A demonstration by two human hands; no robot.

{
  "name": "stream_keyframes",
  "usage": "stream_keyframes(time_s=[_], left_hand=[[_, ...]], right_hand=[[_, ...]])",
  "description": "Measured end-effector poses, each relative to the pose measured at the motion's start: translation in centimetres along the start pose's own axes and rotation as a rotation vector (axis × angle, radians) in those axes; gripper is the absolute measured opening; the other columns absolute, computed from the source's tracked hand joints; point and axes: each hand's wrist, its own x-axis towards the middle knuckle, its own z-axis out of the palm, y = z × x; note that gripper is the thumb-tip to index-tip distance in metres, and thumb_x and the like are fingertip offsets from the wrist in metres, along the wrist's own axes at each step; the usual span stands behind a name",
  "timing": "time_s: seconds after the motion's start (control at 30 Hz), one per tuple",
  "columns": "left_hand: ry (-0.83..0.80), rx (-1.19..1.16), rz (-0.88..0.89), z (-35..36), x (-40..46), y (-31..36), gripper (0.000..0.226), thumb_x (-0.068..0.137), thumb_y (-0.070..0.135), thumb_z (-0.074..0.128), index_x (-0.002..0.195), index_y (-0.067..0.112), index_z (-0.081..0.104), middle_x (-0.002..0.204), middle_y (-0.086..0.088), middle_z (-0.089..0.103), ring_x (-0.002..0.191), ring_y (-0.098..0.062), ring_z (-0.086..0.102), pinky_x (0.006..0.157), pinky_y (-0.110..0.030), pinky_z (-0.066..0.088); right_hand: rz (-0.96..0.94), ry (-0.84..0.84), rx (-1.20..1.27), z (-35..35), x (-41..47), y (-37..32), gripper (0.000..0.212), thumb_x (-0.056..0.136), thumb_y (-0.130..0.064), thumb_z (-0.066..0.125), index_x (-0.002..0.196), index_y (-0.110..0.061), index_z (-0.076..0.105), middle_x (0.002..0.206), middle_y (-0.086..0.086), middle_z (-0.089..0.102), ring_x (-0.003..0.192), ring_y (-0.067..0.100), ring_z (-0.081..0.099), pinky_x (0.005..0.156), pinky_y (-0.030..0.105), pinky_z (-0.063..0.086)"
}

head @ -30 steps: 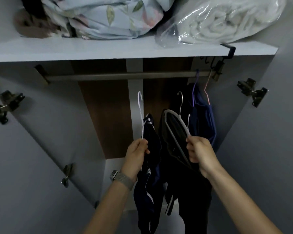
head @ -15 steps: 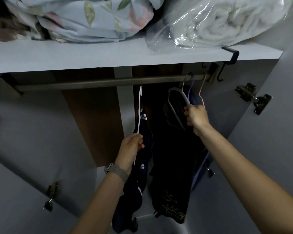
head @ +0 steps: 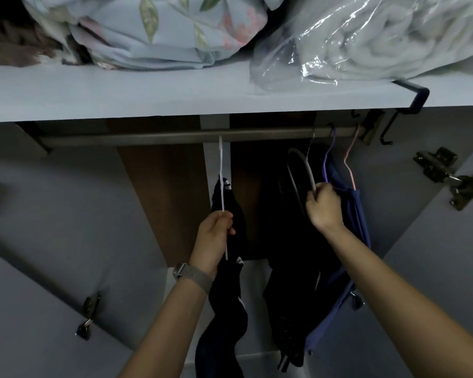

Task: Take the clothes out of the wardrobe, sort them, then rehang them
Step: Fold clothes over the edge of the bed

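Both hangers have risen since a second ago, and the white hanger (head: 221, 170) now has its hook at the rail (head: 175, 136) near the middle; rehanging looks nearly done. Left hand (head: 215, 236) pinches its lower wire, dark garment (head: 227, 282) draped below; right hand (head: 324, 205) grips the grey hanger (head: 302, 170) by the rail's right end

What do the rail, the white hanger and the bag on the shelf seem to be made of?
Rail: probably metal, dull grey with a brushed-looking sheen along its round length.
White hanger: thin and smooth; plastic or coated wire, hard to tell.
Bag: clear plastic film, crinkled with bright glints, white bedding visible through it.
Shelf: smooth matte board, likely laminate.
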Motion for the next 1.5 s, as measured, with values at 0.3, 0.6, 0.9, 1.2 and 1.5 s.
stream_keyframes(time_s=[0.3,0.6,0.9,1.2,1.5], left_hand=[[-0.158,-0.045,0.03,-1.3,-0.3,0.5,0.025,0.098,0.01,0.041,0.078,0.009,0.057,0.048,0.008,0.041,0.048,-0.005,0.038,0.05,-0.011,0.035],[-0.327,-0.051,-0.038,-4.5,0.0,0.7,0.026,0.096,0.005,0.04,0.075,0.005,0.056,0.042,0.007,0.04,0.052,-0.01,0.052,0.063,-0.018,0.043],[-0.355,0.002,-0.088,-6.4,-0.5,0.6,0.028,0.095,0.007,0.042,0.071,0.01,0.056,0.062,0.004,0.054,0.056,-0.005,0.051,0.058,-0.015,0.04],[-0.165,-0.019,-0.047,-4.5,1.0,-0.2,0.027,0.095,0.006,0.046,0.072,0.01,0.06,0.078,-0.001,0.056,0.071,-0.009,0.054,0.067,-0.018,0.04],[-0.242,-0.012,-0.096,0.5,2.4,-2.4,0.021,0.099,0.016,0.043,0.077,0.017,0.047,0.071,-0.001,0.042,0.066,-0.011,0.041,0.062,-0.023,0.037]], right_hand=[[-0.45,-0.409,0.162,2.2,-4.0,-5.6,0.051,0.086,-0.021,0.068,0.134,-0.026,0.05,0.116,-0.003,0.042,0.096,0.008,0.051,0.086,0.015,0.041],[-0.783,-0.451,-0.079,4.9,-0.6,-7.3,0.021,0.093,-0.015,0.058,0.112,-0.012,0.066,0.11,0.005,0.062,0.1,0.018,0.06,0.087,0.026,0.046],[-0.485,-0.595,-0.177,4.2,3.0,-8.1,0.026,0.099,-0.022,0.049,0.109,-0.008,0.068,0.107,0.012,0.067,0.103,0.022,0.061,0.077,0.02,0.038],[0.054,-0.392,0.397,4.3,-4.9,-6.8,0.03,0.091,-0.038,0.058,0.118,-0.024,0.056,0.119,0.002,0.058,0.105,0.016,0.056,0.098,0.037,0.048],[-0.078,-0.805,0.382,3.3,-13.5,-5.1,0.039,0.085,-0.034,0.069,0.121,-0.028,0.053,0.119,-0.006,0.056,0.093,0.007,0.061,0.077,0.016,0.05]])
